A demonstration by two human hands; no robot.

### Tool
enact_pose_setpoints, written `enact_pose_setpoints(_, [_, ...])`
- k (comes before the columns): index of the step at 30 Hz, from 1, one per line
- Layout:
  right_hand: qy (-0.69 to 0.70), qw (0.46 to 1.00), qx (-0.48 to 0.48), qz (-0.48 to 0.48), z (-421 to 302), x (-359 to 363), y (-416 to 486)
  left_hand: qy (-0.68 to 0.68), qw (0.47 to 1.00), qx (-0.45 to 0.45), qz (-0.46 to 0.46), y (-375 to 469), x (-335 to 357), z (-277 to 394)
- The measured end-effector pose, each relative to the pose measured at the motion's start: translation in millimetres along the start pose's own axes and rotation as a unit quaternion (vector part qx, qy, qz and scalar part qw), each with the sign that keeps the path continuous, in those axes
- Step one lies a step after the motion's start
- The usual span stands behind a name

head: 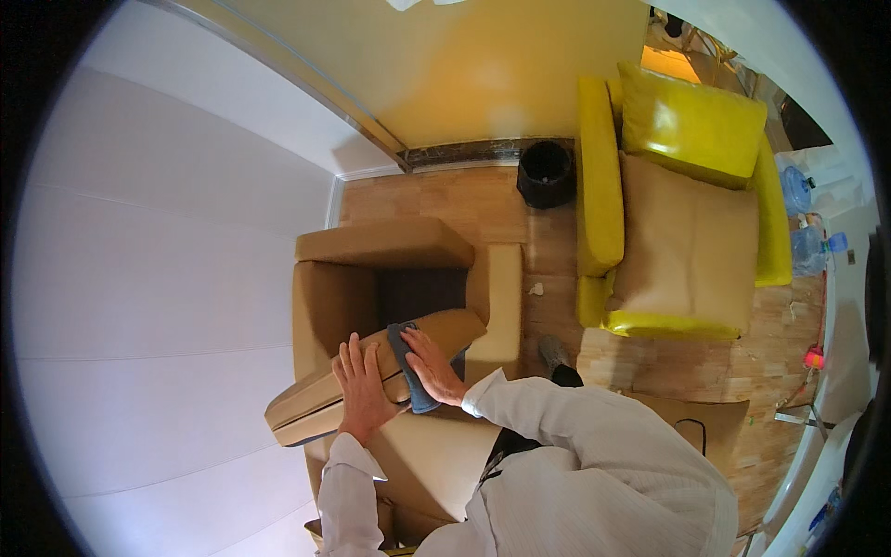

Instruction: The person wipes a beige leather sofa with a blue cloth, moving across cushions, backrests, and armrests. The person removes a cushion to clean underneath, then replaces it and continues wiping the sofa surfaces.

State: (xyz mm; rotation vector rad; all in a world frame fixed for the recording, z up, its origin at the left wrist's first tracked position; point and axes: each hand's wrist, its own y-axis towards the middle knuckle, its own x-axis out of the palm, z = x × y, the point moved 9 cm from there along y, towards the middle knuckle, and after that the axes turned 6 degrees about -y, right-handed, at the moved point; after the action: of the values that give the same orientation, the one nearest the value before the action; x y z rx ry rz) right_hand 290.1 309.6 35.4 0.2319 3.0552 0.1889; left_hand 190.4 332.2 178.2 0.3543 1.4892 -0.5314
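Note:
A tan seat cushion [313, 402] with a dark zip-like line along its side is tilted across the front of a tan armchair [383, 240]. My left hand [363, 393] holds it, fingers spread over the upper edge and palm against the side. Under my right hand [433, 365] is a folded blue-grey cloth [420, 397], pressed onto the cushion to the right of my left hand. Some of the cloth is covered by my fingers. Behind the cushion, the dark base of the armchair's seat [421, 292] shows.
A glossy yellow armchair [600, 188] at the right carries a tan cushion [686, 237] and a yellow cushion [689, 125]. Between the chairs' far ends stands a black bin [546, 174]. A white wall [174, 299] borders the left. Water bottles [807, 250] are at far right.

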Motion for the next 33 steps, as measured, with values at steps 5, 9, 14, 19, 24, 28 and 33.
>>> enact_pose_setpoints(5, [0.044,0.999,0.020,0.024,-4.7,-3.1,-0.4,-0.045,0.998,0.024,0.038,4.1,4.2,-4.5])
enact_pose_setpoints(9, [0.051,0.996,0.031,0.071,-10.3,-11.4,-3.4,-0.065,0.997,0.022,0.027,6.4,1.2,4.7])
enact_pose_setpoints(14, [0.027,0.994,0.035,0.101,-33.1,-29.5,-1.4,-0.106,0.993,0.034,0.049,9.7,-14.4,17.3])
enact_pose_setpoints(19, [0.031,0.989,0.040,0.137,-45.3,-70.5,-3.3,-0.106,0.993,0.036,0.029,24.8,-29.6,55.3])
enact_pose_setpoints(24, [0.072,0.988,0.053,0.127,-9.7,-123.8,-19.5,-0.086,0.994,0.067,0.004,54.1,-7.0,112.1])
enact_pose_setpoints(28, [0.112,0.988,0.049,0.097,17.4,-150.7,-8.4,-0.063,0.996,0.058,-0.033,73.1,-2.8,142.3])
enact_pose_setpoints(33, [0.158,0.981,0.087,0.073,44.6,-143.8,-2.1,-0.006,0.996,0.032,-0.084,77.0,6.1,157.8])
